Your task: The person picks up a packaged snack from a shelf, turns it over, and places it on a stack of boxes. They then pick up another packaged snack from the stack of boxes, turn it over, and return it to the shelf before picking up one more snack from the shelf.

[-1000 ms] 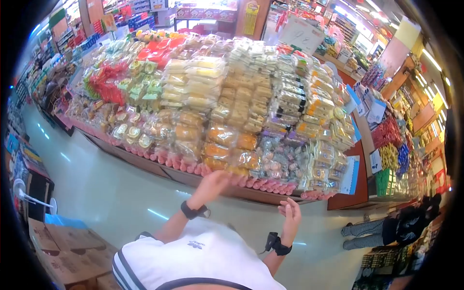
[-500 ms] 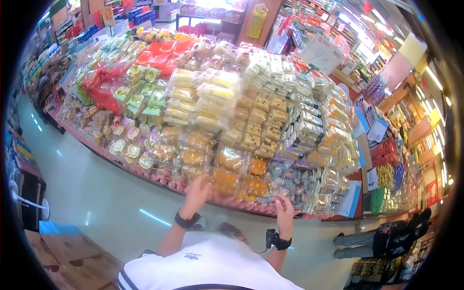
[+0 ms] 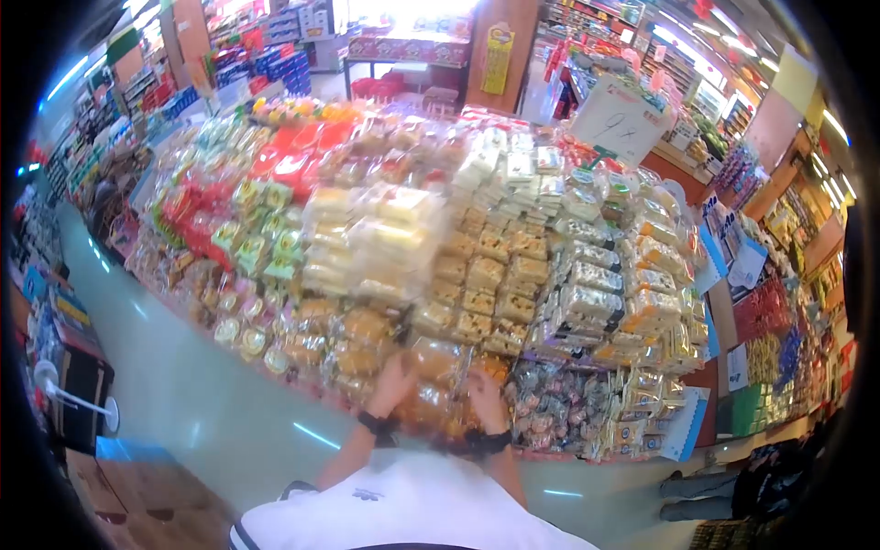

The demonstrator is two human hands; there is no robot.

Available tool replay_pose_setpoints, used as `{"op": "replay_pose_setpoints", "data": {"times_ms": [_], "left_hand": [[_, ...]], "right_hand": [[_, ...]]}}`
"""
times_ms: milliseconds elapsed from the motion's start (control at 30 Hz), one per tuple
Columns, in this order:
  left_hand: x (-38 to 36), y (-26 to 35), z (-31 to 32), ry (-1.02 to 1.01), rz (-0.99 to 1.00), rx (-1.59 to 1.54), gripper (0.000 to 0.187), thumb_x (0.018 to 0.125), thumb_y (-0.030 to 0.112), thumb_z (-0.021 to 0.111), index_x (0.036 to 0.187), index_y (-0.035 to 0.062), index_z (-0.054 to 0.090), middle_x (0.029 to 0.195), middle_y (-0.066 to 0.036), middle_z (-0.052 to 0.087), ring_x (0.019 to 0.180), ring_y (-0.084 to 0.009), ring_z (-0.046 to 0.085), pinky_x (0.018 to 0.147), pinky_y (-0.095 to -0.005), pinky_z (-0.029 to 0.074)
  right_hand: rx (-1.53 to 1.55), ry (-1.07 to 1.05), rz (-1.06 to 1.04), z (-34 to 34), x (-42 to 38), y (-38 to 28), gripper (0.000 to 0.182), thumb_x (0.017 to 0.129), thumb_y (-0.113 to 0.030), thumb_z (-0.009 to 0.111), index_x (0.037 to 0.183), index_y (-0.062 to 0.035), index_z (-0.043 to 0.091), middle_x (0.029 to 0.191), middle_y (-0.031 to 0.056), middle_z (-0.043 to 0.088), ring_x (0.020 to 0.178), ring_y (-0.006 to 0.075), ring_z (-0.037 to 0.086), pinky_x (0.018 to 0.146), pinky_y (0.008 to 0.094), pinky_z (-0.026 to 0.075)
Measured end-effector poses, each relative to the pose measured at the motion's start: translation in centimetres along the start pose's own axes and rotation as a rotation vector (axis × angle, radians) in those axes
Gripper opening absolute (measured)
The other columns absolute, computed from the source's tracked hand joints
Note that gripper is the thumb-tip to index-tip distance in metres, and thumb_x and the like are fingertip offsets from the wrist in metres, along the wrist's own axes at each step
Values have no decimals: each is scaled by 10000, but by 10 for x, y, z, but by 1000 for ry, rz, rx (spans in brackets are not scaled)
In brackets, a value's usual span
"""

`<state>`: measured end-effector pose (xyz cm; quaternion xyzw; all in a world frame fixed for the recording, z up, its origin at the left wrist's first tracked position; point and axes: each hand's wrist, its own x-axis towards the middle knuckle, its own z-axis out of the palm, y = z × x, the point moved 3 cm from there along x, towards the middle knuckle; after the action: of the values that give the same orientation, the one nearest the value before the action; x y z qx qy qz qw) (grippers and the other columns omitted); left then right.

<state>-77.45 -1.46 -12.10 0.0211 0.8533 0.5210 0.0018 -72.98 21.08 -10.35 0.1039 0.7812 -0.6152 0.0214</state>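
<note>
Wrapped brown buns point(image 3: 434, 360) lie at the near edge of a large display of packaged baked goods. My left hand point(image 3: 392, 385) is at the left side of these buns and my right hand point(image 3: 486, 396) at their right side. Motion blur smears the fingers of both hands, so their grip cannot be made out. Behind the buns are wrapped pale cakes point(image 3: 390, 240) and stacked speckled cakes point(image 3: 486, 273). Small wrapped items point(image 3: 559, 399) lie to the right of my right hand.
A white price sign point(image 3: 620, 119) stands at the back right of the display. Cardboard boxes point(image 3: 151, 490) are on the floor at lower left. A person point(image 3: 770, 481) in dark clothes is at lower right. A yellow notice point(image 3: 497, 60) hangs on a pillar behind.
Both hands have moved onto the buns, the right hand shifting left toward the left one. The view has shifted, and the display sits a little lower in the frame.
</note>
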Motion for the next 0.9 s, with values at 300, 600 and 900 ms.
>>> {"op": "replay_pose_setpoints", "data": {"times_ms": [300, 600, 900], "left_hand": [[40, -18, 42, -188, -217, 344, 688, 823, 285, 668, 1329, -90, 390, 1253, -329, 502, 1187, -449, 485, 1022, -439, 390], [34, 14, 33, -246, -153, 205, 647, 824, 220, 673, 1331, -74, 399, 1212, -271, 538, 1134, -386, 528, 969, -411, 429], [12, 35, 4, -228, 85, -23, 698, 821, 225, 723, 1351, -60, 369, 1211, -247, 481, 1137, -341, 489, 984, -397, 400]], "right_hand": [[53, 4, -83, 13, 48, 64, 286, 895, -109, 577, 1148, 21, 605, 913, 126, 651, 837, 207, 626, 758, 354, 504], [13, 93, 35, 20, 25, 57, 294, 847, -39, 591, 1129, 39, 565, 1066, 117, 628, 949, 189, 613, 831, 303, 498], [123, 391, 74, 10, -26, 1, 239, 907, -73, 582, 1120, 33, 599, 993, 111, 656, 915, 181, 628, 825, 298, 496]]}}
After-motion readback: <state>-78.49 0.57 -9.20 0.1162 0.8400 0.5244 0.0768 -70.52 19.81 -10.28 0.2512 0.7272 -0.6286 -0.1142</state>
